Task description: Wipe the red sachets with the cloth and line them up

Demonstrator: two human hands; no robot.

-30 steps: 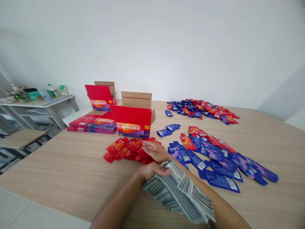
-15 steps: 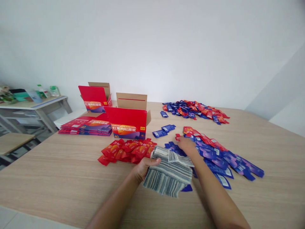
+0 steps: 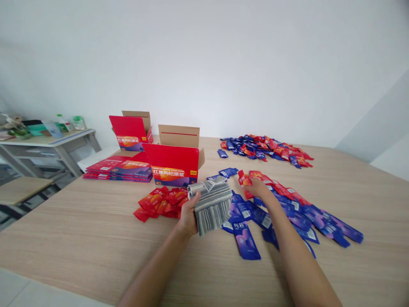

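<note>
My left hand [image 3: 189, 215] grips a folded cloth [image 3: 212, 204] with grey, white and black stripes, thumb on top. The cloth hangs above the table, partly covering a pile of red pouches [image 3: 159, 201]. My right hand [image 3: 257, 189] is closed on a red pouch [image 3: 243, 181], which stands tilted at its fingertips. Under and around the right forearm lie blue pouches [image 3: 246, 241], spread loosely. A row of red pouches [image 3: 284, 187] runs along the far side of these blue ones.
An open red carton [image 3: 171, 166] stands behind the red pile, another open carton [image 3: 129, 132] farther back. Flattened cartons [image 3: 118, 168] are stacked at left. A mixed heap of pouches [image 3: 265, 147] lies near the wall. A side desk [image 3: 47, 140] holds bottles.
My left hand has moved the cloth up and left, uncovering blue pouches. My right hand has lifted the red pouch, which now shows more fully.
</note>
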